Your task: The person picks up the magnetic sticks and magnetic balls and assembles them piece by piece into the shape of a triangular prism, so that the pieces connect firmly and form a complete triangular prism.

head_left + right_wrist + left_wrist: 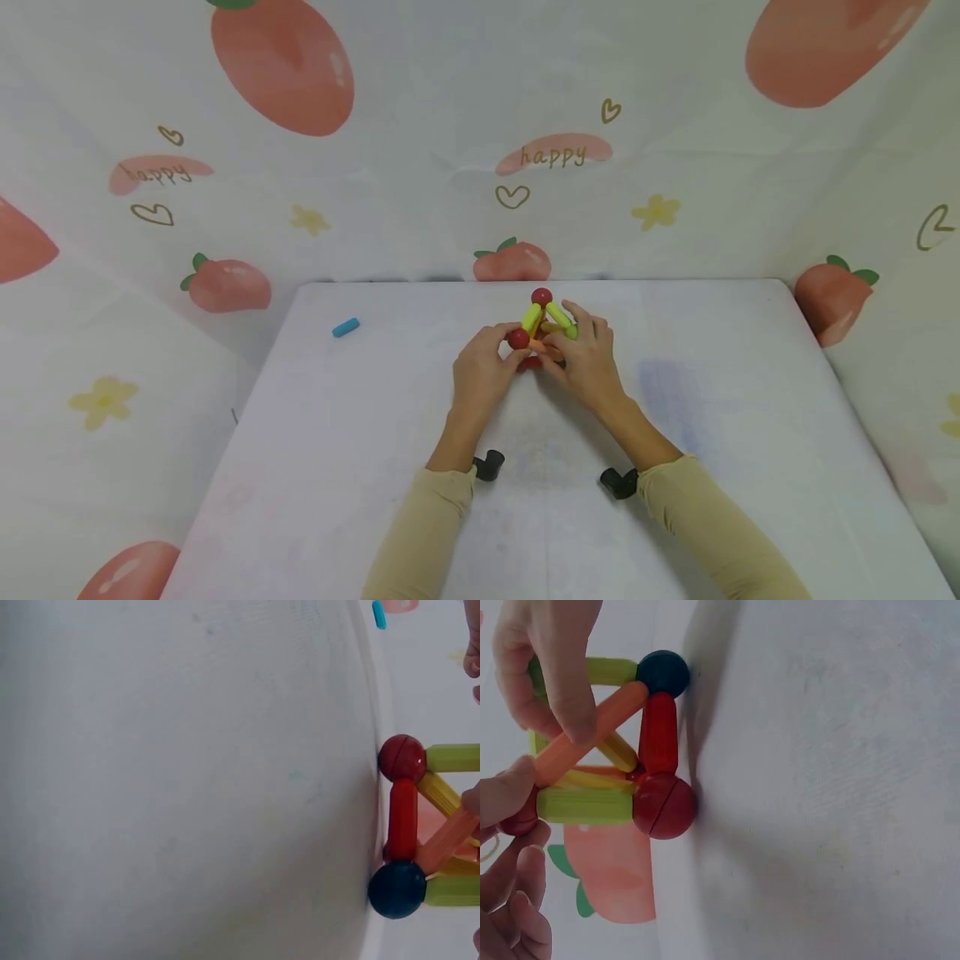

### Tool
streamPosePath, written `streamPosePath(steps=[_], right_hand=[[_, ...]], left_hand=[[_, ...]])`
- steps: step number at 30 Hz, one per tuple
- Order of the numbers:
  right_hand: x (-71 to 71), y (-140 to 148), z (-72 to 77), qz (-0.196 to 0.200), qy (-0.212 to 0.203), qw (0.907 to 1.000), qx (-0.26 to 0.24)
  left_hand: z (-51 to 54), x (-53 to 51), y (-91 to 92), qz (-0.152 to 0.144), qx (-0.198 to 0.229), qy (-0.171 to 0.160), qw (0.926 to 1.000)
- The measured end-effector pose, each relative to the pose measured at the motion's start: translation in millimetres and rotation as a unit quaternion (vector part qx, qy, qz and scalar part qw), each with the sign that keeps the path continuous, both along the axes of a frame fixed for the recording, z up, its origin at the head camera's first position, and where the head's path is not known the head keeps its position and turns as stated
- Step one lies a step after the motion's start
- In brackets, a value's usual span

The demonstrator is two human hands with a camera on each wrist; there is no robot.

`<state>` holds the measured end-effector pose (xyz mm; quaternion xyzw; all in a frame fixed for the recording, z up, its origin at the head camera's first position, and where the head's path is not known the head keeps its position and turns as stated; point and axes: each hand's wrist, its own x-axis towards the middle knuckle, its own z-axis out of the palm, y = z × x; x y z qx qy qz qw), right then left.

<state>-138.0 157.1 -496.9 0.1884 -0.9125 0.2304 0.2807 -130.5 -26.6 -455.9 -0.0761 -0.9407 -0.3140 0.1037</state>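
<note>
A frame of magnetic sticks and balls stands on the table between the hands. My left hand (483, 367) pinches a red ball (518, 338) at its upper left corner between thumb and fingers. My right hand (588, 358) grips the orange stick (592, 735), which slants from that red ball down to a dark blue ball (664, 673). A red stick (658, 735) joins the blue ball to another red ball (664, 806) at the base. Light green sticks (585, 805) rise from the base balls. Yellow sticks (440, 793) show behind, partly hidden by fingers.
A loose blue stick (346, 327) lies at the back left of the white table (337, 467). Behind the table's back edge hangs a peach-printed cloth (420, 192). Black wrist cameras (619, 483) sit below both wrists.
</note>
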Motion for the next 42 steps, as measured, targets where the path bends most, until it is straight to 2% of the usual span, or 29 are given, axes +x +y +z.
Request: streamPosePath(steps=[3, 6, 8, 10, 12, 14, 17, 19, 21, 24, 27, 29, 33, 35, 38, 40, 42], right_hand=[[-0.4, -1.1, 1.0, 0.000, -0.006, 1.0000, -0.001], [0.5, 0.5, 3.1, 0.007, -0.014, 0.9998, -0.013], [2.7, 4.9, 4.8, 0.011, -0.029, 0.9984, -0.046], [5.8, 12.4, 6.0, 0.014, -0.058, 0.9930, -0.102], [7.7, 21.1, 4.7, 0.019, -0.107, 0.9802, -0.165], [8.1, 29.1, 0.3, 0.023, -0.179, 0.9603, -0.213], [6.0, 35.2, -8.8, 0.033, -0.292, 0.9281, -0.229], [4.5, 35.8, -14.9, 0.034, -0.345, 0.9087, -0.232], [2.9, 35.1, -19.4, 0.029, -0.373, 0.8956, -0.240], [0.0, 33.4, -23.5, 0.018, -0.389, 0.8851, -0.255], [-1.3, 34.1, -23.3, 0.002, -0.394, 0.8849, -0.249], [-2.0, 32.5, -22.2, -0.006, -0.398, 0.8852, -0.241], [-2.2, 30.9, -21.4, -0.003, -0.402, 0.8856, -0.232], [-1.9, 30.7, -21.8, 0.001, -0.401, 0.8859, -0.233], [0.3, 31.5, -21.9, -0.006, -0.397, 0.8886, -0.229], [2.0, 32.2, -21.5, -0.013, -0.393, 0.8907, -0.227], [2.4, 31.8, -21.3, -0.012, -0.388, 0.8930, -0.227]], left_hand=[[0.8, 1.1, 1.3, 0.003, -0.011, 0.001, 0.9999], [0.8, 1.3, 1.2, 0.007, -0.004, -0.010, 0.9999], [-0.3, 0.7, 0.4, 0.007, 0.006, -0.027, 0.9996], [-2.6, 0.0, -1.5, 0.008, 0.018, -0.048, 0.9987], [-6.2, -1.3, -4.4, 0.012, 0.026, -0.068, 0.9973], [-10.9, -2.8, -7.2, 0.021, 0.028, -0.089, 0.9954], [-19.4, -4.5, -10.1, 0.032, 0.022, -0.112, 0.9930], [-25.4, -4.9, -9.7, 0.028, 0.017, -0.125, 0.9917], [-30.7, -5.2, -7.9, 0.020, 0.013, -0.128, 0.9914], [-36.0, -5.2, -4.6, 0.015, 0.011, -0.117, 0.9929], [-38.7, -6.0, -2.9, 0.015, 0.018, -0.107, 0.9940], [-38.7, -7.1, -7.8, 0.010, 0.027, -0.114, 0.9931], [-33.2, -16.4, -35.1, 0.020, 0.064, -0.137, 0.9883], [-27.3, -24.6, -58.9, 0.044, 0.081, -0.127, 0.9876], [-18.4, -38.7, -100.6, 0.098, 0.114, -0.083, 0.9851], [-14.1, -48.4, -129.1, 0.136, 0.141, -0.052, 0.9792], [-12.7, -57.5, -156.5, 0.178, 0.163, -0.032, 0.9700]])
